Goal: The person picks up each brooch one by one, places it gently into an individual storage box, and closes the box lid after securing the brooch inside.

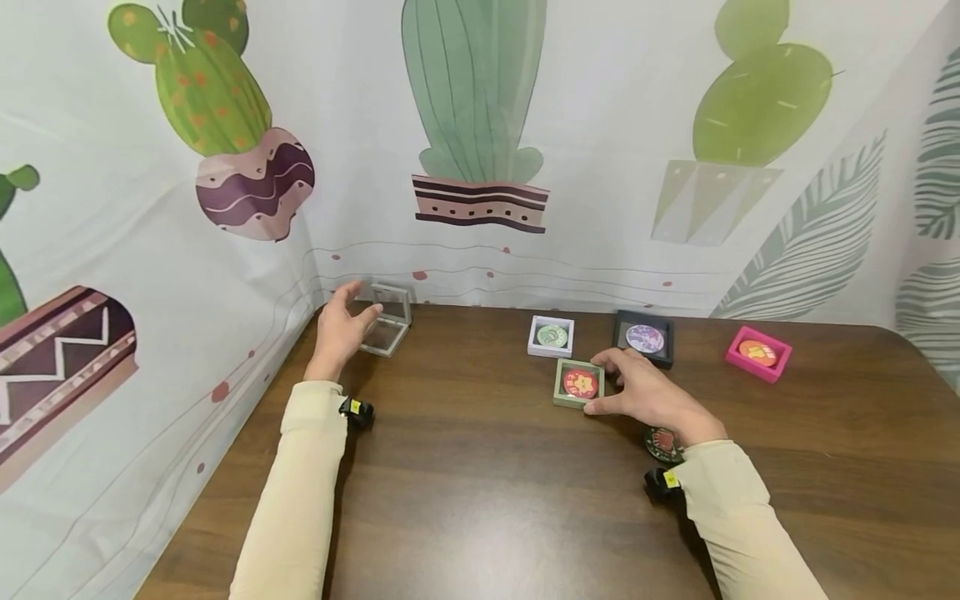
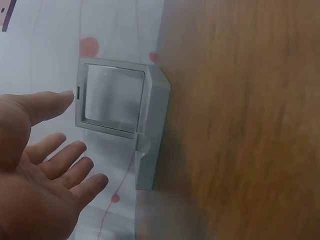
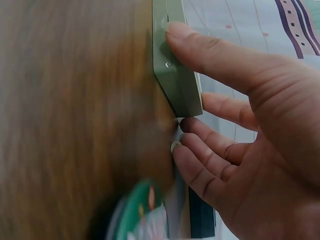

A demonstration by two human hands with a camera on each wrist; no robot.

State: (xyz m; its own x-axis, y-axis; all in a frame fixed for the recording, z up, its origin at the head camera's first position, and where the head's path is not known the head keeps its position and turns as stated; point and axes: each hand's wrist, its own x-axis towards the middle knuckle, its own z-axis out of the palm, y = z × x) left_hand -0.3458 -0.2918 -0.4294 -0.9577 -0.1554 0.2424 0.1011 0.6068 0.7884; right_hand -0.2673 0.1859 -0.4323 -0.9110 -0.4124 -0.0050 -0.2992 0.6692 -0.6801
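In the head view my left hand (image 1: 341, 330) hovers beside a grey hinged display case (image 1: 386, 353) at the back left of the table. The case's lid stands raised, its clear window bare, as the left wrist view shows of the case (image 2: 154, 112). The fingers of my left hand (image 2: 42, 172) are spread and apart from it. My right hand (image 1: 651, 393) holds a green square display case (image 1: 558, 392) by its right corners, thumb on the near side. Inside is a round red badge (image 1: 581, 382) with a yellow star figure.
Behind the green case sit a white case (image 1: 533, 340) and a black case (image 1: 670, 350), each with a round badge. A pink case (image 1: 780, 368) lies farther right. A loose dark green badge (image 1: 662, 443) rests under my right wrist. A cactus-print cloth (image 1: 611, 208) hangs behind.
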